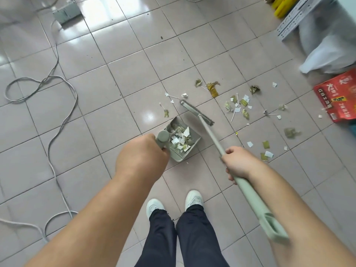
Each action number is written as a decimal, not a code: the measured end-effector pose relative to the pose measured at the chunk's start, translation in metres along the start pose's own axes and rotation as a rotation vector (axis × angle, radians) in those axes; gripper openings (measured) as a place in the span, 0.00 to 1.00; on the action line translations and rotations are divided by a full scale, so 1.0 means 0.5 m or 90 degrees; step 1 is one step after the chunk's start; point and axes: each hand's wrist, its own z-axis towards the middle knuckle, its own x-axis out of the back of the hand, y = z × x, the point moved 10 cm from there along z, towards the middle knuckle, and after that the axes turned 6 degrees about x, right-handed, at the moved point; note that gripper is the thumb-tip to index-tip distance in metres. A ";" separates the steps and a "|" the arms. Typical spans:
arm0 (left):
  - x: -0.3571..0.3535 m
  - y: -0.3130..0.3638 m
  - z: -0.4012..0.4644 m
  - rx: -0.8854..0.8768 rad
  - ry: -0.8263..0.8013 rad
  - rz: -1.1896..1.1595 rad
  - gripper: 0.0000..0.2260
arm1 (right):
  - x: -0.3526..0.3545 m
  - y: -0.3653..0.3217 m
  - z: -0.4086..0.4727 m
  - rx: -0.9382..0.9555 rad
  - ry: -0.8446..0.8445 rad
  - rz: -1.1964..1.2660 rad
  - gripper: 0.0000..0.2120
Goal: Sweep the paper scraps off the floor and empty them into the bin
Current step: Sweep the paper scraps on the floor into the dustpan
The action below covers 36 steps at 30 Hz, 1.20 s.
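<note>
Dustpan point(183, 139) handle gripped by left hand point(141, 153); broom point(215, 139) shaft gripped by right hand point(238, 162).
Left fingers are hidden; scraps point(238, 106) lie right of the dustpan.

Pale pinkish-grey square-tiled floor point(125, 78) with dark grout lines, sage-green dustpan point(185, 149), matching sage-green broom point(213, 135), white and olive-yellow paper scraps point(238, 106), red printed box point(337, 97), grey-white cable point(57, 105), white shoes point(193, 199), dark navy trousers point(196, 237), yellow container point(283, 4)
</note>
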 end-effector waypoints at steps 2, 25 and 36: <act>-0.001 0.004 -0.001 0.007 0.002 -0.004 0.12 | -0.023 -0.009 0.021 0.007 -0.025 -0.035 0.10; 0.077 -0.193 -0.009 0.170 0.070 -0.074 0.09 | 0.040 -0.201 0.149 0.035 0.004 -0.044 0.09; 0.116 -0.294 0.108 0.148 0.054 -0.075 0.08 | -0.185 -0.261 0.146 0.018 -0.060 -0.151 0.07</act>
